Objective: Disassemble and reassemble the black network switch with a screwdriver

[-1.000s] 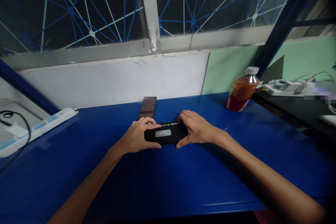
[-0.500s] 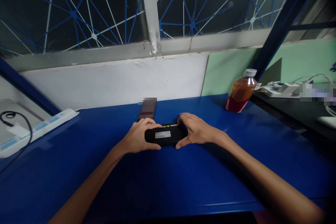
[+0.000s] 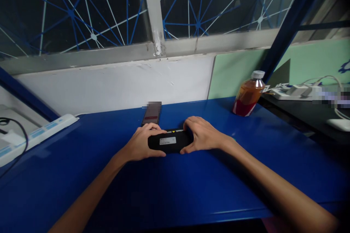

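Between my hands is a black, flat, oblong case (image 3: 171, 147) with a white label on its face and a small yellow mark on its far edge. My left hand (image 3: 140, 142) grips its left end, thumb along the near side and fingers over the far side. The right end is held the same way by my right hand (image 3: 201, 134). Just beyond my left fingers a phone (image 3: 152, 114) leans at the back of the table, its top blurred out. Whether the case touches the table I cannot tell.
A bottle of amber drink (image 3: 248, 94) stands at the back right of the blue table (image 3: 175, 189). On the left lies a white power strip (image 3: 51, 131) with a black cable. To the right, a black desk (image 3: 303, 116) carries chargers and wires. A wall and windows rise behind.
The whole view has shifted slightly, so things appear a little further left. Both hands keep the same hold on the black case.
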A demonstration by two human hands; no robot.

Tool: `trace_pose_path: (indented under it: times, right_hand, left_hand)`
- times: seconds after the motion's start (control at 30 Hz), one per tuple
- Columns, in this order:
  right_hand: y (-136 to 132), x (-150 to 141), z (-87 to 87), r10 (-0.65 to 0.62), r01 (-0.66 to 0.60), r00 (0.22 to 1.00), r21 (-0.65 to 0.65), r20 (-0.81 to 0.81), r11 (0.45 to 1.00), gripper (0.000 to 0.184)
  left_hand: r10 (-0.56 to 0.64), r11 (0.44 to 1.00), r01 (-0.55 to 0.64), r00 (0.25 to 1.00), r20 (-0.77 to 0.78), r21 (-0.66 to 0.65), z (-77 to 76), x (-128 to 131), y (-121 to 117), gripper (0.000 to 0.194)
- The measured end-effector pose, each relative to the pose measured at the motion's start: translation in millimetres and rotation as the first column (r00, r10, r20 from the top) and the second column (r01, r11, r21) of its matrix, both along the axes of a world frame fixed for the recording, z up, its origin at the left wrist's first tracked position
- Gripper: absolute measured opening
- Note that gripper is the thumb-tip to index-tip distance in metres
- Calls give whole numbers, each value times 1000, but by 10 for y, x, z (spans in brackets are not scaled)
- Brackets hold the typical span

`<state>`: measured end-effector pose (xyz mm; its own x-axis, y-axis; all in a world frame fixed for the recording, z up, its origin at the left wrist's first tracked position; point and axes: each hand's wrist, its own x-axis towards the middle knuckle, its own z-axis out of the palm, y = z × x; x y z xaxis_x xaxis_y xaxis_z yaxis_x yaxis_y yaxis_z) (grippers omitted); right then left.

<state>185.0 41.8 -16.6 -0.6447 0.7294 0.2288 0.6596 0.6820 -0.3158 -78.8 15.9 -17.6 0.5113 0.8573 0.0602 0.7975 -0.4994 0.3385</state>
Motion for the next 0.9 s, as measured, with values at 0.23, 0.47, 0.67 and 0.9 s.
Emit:
trace_pose_path:
  times: [0.23,0.47,0.67,0.9]
  right_hand:
    - [13,-6,10,-5,4,1000,-51,-9,999,62]
    - [-23,-11,61,-8,8,1000,-48,-10,999,60]
    - [-26,1,42,13,-13,1000,6,3,1000,62]
    - [-57,4,38,13,-13,1000,54,15,998,61]
  left_hand:
    - [-1,1000,1,1000,9,25,-24,-15,2,65]
    - [-9,1000,9,1000,20,2,48,12,-32,69]
    - [-29,999,30,999,-14,28,55,1,-44,72]
    - [-45,999,45,999,-29,22,33,-26,-32,69]
